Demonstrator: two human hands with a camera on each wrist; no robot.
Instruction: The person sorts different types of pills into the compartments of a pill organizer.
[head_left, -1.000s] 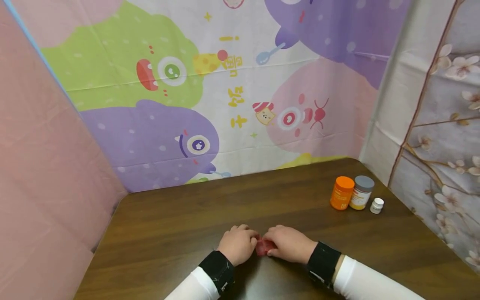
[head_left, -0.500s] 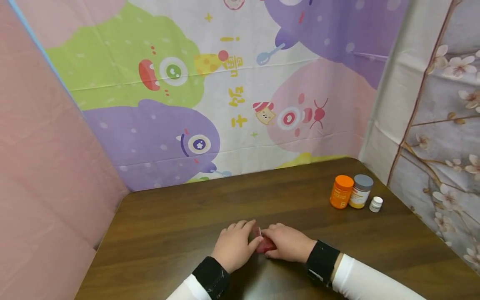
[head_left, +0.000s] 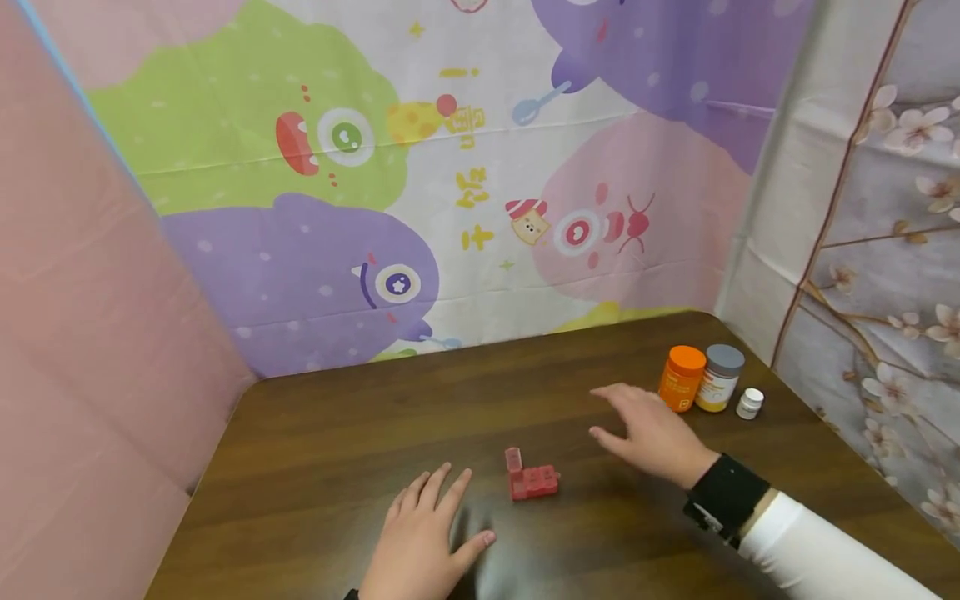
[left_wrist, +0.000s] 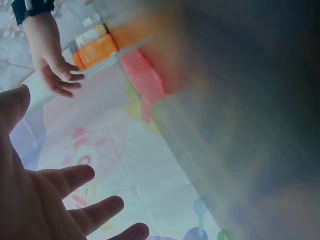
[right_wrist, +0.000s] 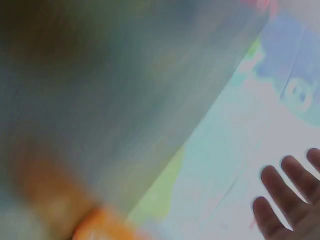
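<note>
A small red pill organizer (head_left: 534, 482) sits on the brown table, the lid (head_left: 513, 459) at its left end standing up. Left of it, my left hand (head_left: 422, 533) is spread with nothing in it. My right hand (head_left: 651, 433) is off to the right of the organizer, fingers extended and holding nothing, close in front of an orange bottle (head_left: 681, 379). Beside that bottle stand a grey-capped bottle (head_left: 720, 378) and a small white bottle (head_left: 750, 404). The left wrist view shows the red organizer (left_wrist: 143, 75) beyond my spread fingers.
The wooden table (head_left: 337, 442) reaches back to a cartoon-printed curtain (head_left: 480, 317). Pink cloth (head_left: 112, 333) hangs at the left, and a flower-patterned curtain (head_left: 877, 333) borders the right side.
Both hands have let go of the pill organizer. The left hand has drawn back to the left, and the right hand has moved right toward the bottles. One lid now stands raised in plain sight.
</note>
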